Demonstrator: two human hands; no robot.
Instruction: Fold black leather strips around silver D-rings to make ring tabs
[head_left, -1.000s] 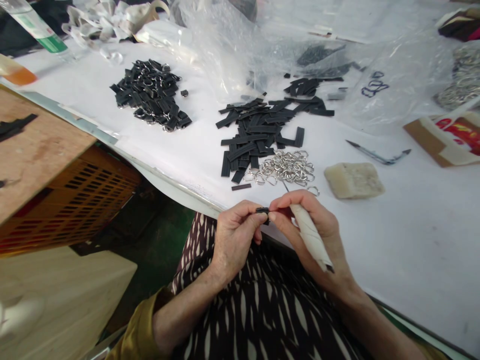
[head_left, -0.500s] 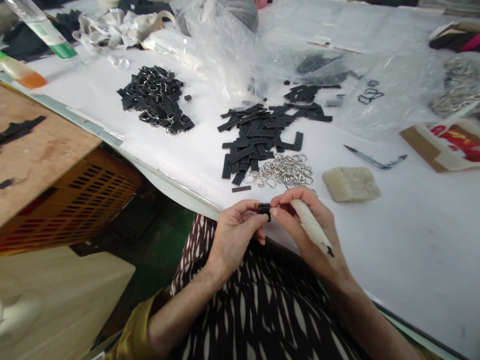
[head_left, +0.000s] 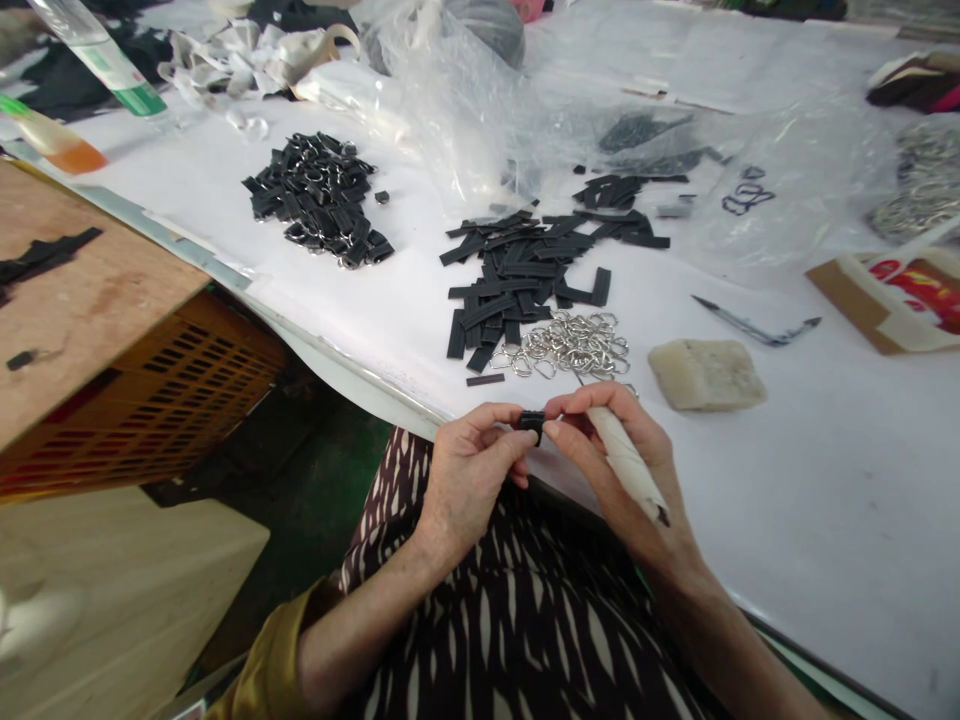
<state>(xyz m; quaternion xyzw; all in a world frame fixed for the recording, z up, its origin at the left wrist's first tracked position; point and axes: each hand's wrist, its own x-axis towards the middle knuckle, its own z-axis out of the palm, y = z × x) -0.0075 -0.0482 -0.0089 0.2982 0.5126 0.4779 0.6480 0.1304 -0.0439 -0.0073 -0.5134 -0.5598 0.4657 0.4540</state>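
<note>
My left hand (head_left: 474, 465) pinches a small black strap piece (head_left: 532, 424) between thumb and fingers, just over the table's near edge. At the piece's right side are the fingertips of my right hand (head_left: 626, 455), which also holds a wrapped, pale stick-like tool (head_left: 628, 462) slanting across the palm. Beyond my hands lie silver D-shaped rings (head_left: 574, 343) and a loose pile of flat black strips (head_left: 510, 275). Farther left is a heap of black pieces with rings (head_left: 319, 195). A yellowish block (head_left: 706, 374) rests to the right.
Metal tweezers (head_left: 756, 322) lie by an open carton (head_left: 862, 300). Clear plastic bags (head_left: 465, 120) cover the back. Two bottles stand out at upper left, one with a green base (head_left: 112, 65), one orange (head_left: 64, 145). An orange crate (head_left: 172, 390) sits below left.
The view has shifted slightly, so the table's items appear a little farther right. Both hands keep nearly the same pose around the black piece.
</note>
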